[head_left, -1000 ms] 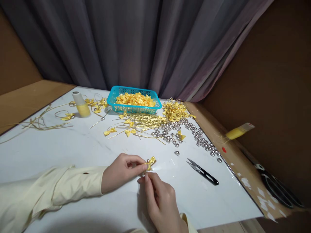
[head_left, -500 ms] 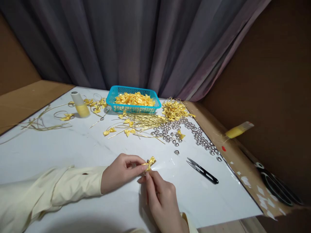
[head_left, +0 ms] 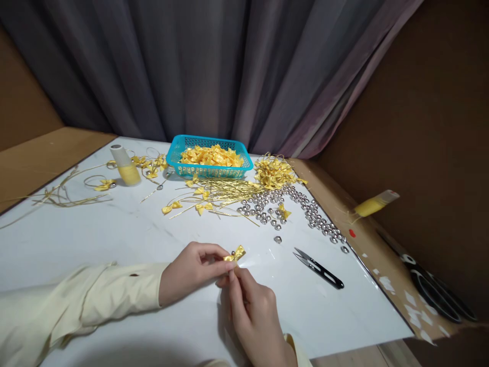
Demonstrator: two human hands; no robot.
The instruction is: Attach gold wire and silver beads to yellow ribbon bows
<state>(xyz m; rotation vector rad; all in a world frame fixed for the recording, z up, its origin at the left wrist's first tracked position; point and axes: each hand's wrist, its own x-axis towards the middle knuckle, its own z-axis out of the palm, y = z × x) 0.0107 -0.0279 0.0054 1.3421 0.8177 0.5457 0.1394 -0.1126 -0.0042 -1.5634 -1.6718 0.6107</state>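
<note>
The left hand pinches a yellow bow between thumb and finger over the white tabletop, seemingly to steady it for the right hand, whose bunched fingertips sit right beneath; from here I cannot tell what they grip. Black snips, silver beads and gold cords lie spread beyond, probably for easy picking, nearer than the blue basket.

A pale cream sleeve is covering the left arm, its straight-edged cuff ending at the wrist just behind the bare left hand. A small dark mark is showing near that cuff; farther back from the hand, the cloth is bunching into creases and layered folds. Behind the bare right hand, a strip of matching sleeve is peeking out.
</note>
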